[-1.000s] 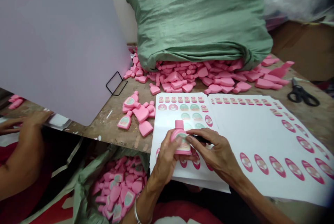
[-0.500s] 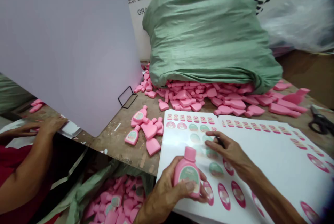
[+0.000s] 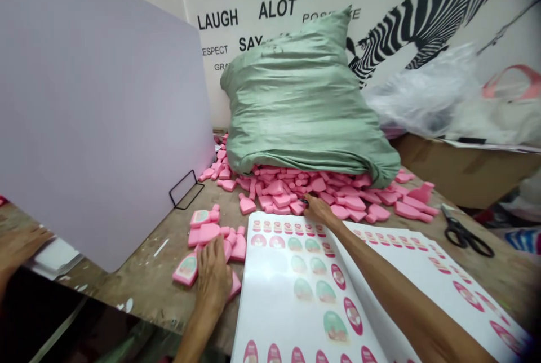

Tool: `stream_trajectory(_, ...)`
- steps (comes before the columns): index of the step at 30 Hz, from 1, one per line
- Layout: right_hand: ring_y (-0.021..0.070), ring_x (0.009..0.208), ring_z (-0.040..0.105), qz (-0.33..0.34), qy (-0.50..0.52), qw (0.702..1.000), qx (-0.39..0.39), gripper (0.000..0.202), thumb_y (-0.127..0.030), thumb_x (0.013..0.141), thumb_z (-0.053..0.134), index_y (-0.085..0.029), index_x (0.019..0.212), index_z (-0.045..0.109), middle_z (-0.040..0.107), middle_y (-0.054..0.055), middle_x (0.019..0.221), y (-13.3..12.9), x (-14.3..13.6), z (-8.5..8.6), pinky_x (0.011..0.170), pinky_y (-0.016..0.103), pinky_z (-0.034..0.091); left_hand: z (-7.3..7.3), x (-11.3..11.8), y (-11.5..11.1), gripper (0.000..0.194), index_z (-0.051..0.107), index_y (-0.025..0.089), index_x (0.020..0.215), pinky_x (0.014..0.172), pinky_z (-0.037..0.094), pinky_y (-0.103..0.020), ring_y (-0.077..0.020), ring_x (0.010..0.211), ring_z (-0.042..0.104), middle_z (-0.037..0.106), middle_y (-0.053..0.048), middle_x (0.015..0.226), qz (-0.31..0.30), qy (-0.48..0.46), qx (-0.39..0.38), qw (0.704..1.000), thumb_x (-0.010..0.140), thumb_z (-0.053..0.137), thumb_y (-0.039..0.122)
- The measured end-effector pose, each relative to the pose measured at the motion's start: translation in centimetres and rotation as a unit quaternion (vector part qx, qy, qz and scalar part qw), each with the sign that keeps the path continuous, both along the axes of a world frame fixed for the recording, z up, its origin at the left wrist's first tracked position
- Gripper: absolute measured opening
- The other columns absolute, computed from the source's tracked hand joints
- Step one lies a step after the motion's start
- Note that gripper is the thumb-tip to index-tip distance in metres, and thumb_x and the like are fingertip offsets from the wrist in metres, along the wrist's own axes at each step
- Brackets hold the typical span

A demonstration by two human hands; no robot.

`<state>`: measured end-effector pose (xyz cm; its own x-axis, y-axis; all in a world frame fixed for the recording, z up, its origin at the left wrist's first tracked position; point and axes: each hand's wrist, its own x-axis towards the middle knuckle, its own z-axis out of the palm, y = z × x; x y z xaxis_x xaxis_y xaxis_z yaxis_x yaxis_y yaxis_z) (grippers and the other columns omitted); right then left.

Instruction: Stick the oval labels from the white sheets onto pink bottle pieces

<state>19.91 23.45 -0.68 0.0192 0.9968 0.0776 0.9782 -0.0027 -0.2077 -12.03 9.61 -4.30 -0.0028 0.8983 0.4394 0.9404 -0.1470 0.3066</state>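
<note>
My left hand [image 3: 213, 273] reaches down over a cluster of pink toy-like bottles [image 3: 209, 233], its fingers curled round a pink bottle [image 3: 234, 285] that shows beside the thumb side. Just left of it lies a pink bottle with a green round label [image 3: 186, 269]; another labelled bottle [image 3: 200, 217] sits at the back of the cluster. My right hand [image 3: 320, 209] is at the front edge of the big pink bottle pile [image 3: 281, 188], pinching a small dark tool [image 3: 303, 202] whose kind is unclear. Below that forearm spreads a sticker sheet [image 3: 274, 295] with green and pink labels.
A green sack [image 3: 304, 109] rests on the pile. Black-handled scissors [image 3: 467, 233] lie at the right. A large pale panel [image 3: 105, 115] stands at the left on a black wire stand [image 3: 186, 189]. Another person's hand [image 3: 21, 244] shows beyond it, near white papers [image 3: 57, 256].
My left hand has moved left from the sticker sheet to the bottle cluster; the labelled bottle it held no longer shows in it. My right hand has moved forward to the pile. The view has tilted up.
</note>
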Motion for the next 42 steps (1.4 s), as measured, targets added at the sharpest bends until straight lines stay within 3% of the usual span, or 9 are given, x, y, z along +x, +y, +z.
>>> stream_trajectory(6, 0.0196, 0.097, 0.059, 0.066, -0.066, 0.996, -0.005, 0.029, -0.033, 0.088, 0.057, -0.016, 0.111, 0.058, 0.061, 0.008, 0.110, 0.3, 1.9, 1.6, 0.084, 0.039, 0.048, 3.8, 0.2, -1.7, 0.064, 0.038, 0.015, 0.137, 0.106, 0.027, -0.058, -0.0344, 0.130, 0.033, 0.036, -0.017, 0.142, -0.045, -0.022, 0.010, 0.999, 0.073, 0.050, 0.013)
stream_trajectory(14, 0.0242, 0.094, 0.057, 0.153, -0.070, 0.981, 0.099, 0.022, -0.024, 0.076, 0.058, -0.014, 0.095, 0.060, 0.065, 0.012, 0.096, -6.7, 3.2, 8.2, 0.082, 0.035, 0.036, 9.8, 5.8, -2.0, 0.030, 0.060, 0.017, 0.110, 0.098, 0.043, -0.042, -0.0245, 0.116, 0.052, 0.058, -0.012, 0.120, -0.192, -0.304, -0.082, 0.930, 0.086, 0.050, 0.030)
stream_trajectory(19, 0.0164, 0.078, 0.054, 0.323, 0.041, 0.942, 0.086, 0.021, -0.016, 0.070, 0.057, -0.020, 0.091, 0.058, 0.063, 0.003, 0.086, -16.1, 1.1, 11.9, 0.073, 0.028, 0.038, 12.3, 9.0, -2.2, 0.036, 0.062, 0.016, 0.109, 0.086, 0.049, -0.032, -0.0216, 0.102, 0.060, 0.062, -0.011, 0.114, -0.299, -0.465, -0.352, 0.755, 0.080, 0.062, 0.036)
stream_trajectory(22, 0.0160, 0.079, 0.054, 0.359, 0.105, 0.926, 0.045, 0.023, -0.014, 0.072, 0.056, -0.021, 0.093, 0.059, 0.062, 0.002, 0.086, -20.3, 0.4, 12.4, 0.076, 0.028, 0.039, 11.8, 10.7, -3.8, 0.036, 0.064, 0.010, 0.102, 0.074, 0.051, -0.031, -0.0200, 0.081, 0.066, 0.068, -0.012, 0.095, -0.354, -0.504, -0.524, 0.588, 0.078, 0.065, 0.036)
stream_trajectory(24, 0.0168, 0.086, 0.055, 0.322, 0.158, 0.933, 0.029, 0.027, -0.018, 0.076, 0.058, -0.023, 0.102, 0.057, 0.062, 0.003, 0.095, -22.0, 0.9, 11.5, 0.078, 0.029, 0.040, 10.8, 11.2, -5.3, 0.037, 0.063, 0.008, 0.102, 0.066, 0.052, -0.031, -0.0186, 0.068, 0.066, 0.068, -0.013, 0.087, -0.347, -0.531, -0.563, 0.530, 0.079, 0.063, 0.038)
stream_trajectory(27, 0.0170, 0.088, 0.058, 0.183, 0.245, 0.952, 0.014, 0.029, -0.032, 0.085, 0.054, -0.024, 0.113, 0.051, 0.062, 0.004, 0.104, -23.3, 2.3, 8.5, 0.075, 0.029, 0.043, 9.4, 11.0, -7.3, 0.035, 0.061, 0.009, 0.100, 0.063, 0.052, -0.028, -0.0156, 0.066, 0.064, 0.068, -0.013, 0.090, -0.268, -0.601, -0.494, 0.568, 0.082, 0.060, 0.039)
stream_trajectory(31, 0.0164, 0.070, 0.056, 0.052, 0.237, 0.970, 0.025, 0.020, -0.037, 0.093, 0.039, -0.022, 0.096, 0.053, 0.063, 0.002, 0.078, -24.3, 2.3, 3.2, 0.066, 0.030, 0.041, 8.0, 10.8, -8.7, 0.035, 0.061, 0.010, 0.093, 0.067, 0.052, -0.026, -0.0133, 0.069, 0.063, 0.066, -0.011, 0.095, -0.194, -0.638, -0.416, 0.618, 0.082, 0.059, 0.043)
stream_trajectory(38, 0.0195, 0.078, 0.055, 0.077, 0.085, 0.984, 0.137, 0.014, -0.027, 0.091, 0.047, -0.019, 0.087, 0.058, 0.064, 0.006, 0.081, -25.5, 0.1, -0.9, 0.071, 0.033, 0.033, 6.1, 13.3, -10.4, 0.040, 0.055, 0.012, 0.103, 0.060, 0.050, -0.026, -0.0170, 0.064, 0.065, 0.067, -0.007, 0.075, -0.172, -0.565, -0.404, 0.699, 0.082, 0.057, 0.046)
stream_trajectory(42, 0.0185, 0.076, 0.053, 0.086, 0.058, 0.984, 0.145, 0.015, -0.024, 0.091, 0.047, -0.019, 0.085, 0.059, 0.062, 0.005, 0.077, -25.9, 0.2, -1.2, 0.071, 0.033, 0.031, 5.6, 13.8, -10.8, 0.040, 0.051, 0.015, 0.106, 0.062, 0.052, -0.029, -0.0220, 0.073, 0.068, 0.068, -0.007, 0.077, -0.185, -0.555, -0.417, 0.696, 0.083, 0.055, 0.048)
